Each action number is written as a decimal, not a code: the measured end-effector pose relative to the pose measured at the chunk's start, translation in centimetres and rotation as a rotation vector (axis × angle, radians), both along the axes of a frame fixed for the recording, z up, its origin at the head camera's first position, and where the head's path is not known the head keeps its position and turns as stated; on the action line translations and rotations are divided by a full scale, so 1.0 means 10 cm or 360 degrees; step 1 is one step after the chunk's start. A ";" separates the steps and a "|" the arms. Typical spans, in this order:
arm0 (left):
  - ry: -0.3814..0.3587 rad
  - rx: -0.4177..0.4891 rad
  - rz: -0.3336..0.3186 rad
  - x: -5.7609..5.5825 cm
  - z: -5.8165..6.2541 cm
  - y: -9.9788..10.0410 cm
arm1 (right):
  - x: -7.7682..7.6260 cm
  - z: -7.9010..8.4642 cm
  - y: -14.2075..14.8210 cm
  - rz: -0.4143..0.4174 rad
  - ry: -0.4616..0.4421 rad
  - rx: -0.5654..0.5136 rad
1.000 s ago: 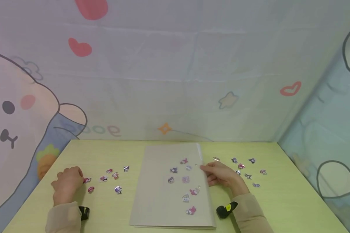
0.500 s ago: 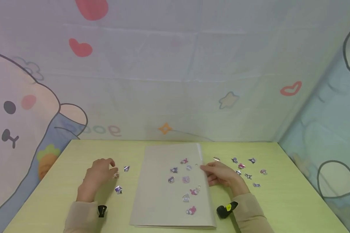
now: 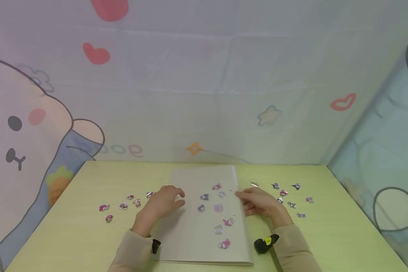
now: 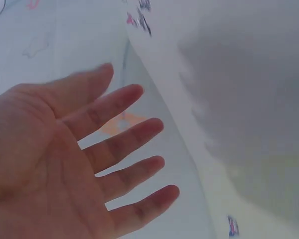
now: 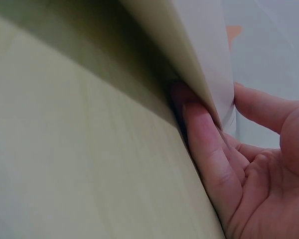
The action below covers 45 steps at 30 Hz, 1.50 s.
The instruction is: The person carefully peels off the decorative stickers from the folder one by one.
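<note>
A pale folded sheet or booklet lies on the yellow table, with several cartoon stickers on its right half. My right hand pinches its right edge. In the right wrist view, the thumb is on top of the raised leaf and the curled fingers are underneath. Above the booklet's left part hovers my left hand. Its fingers are spread and hold nothing in the left wrist view. The booklet's left edge is partly hidden by that hand and forearm.
Loose stickers lie left of the booklet, one partly behind the left hand. More loose stickers are scattered on the right, past the right hand. A printed cloth hangs behind the table.
My left hand has moved right, from the loose stickers on the left to over the booklet, and its fingers have spread. My right hand keeps its pinch on the edge.
</note>
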<state>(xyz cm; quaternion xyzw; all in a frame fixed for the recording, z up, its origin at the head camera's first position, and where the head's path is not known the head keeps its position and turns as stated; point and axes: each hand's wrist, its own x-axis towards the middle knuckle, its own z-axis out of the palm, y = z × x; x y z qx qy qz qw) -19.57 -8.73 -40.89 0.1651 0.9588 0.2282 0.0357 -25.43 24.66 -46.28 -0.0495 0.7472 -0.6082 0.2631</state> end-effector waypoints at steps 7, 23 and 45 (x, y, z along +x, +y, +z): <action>0.0074 -0.0054 -0.0046 -0.06 -0.09 0.38 | 0.00 0.02 0.01 -0.0026 0.0010 0.0009; 0.0074 -0.0083 0.0068 -0.08 -0.17 0.65 | -0.01 0.00 -0.02 0.0003 0.0002 -0.0017; 0.0347 -0.0229 0.0008 -0.04 -0.24 0.71 | 0.00 0.00 0.00 -0.0022 -0.0011 0.0001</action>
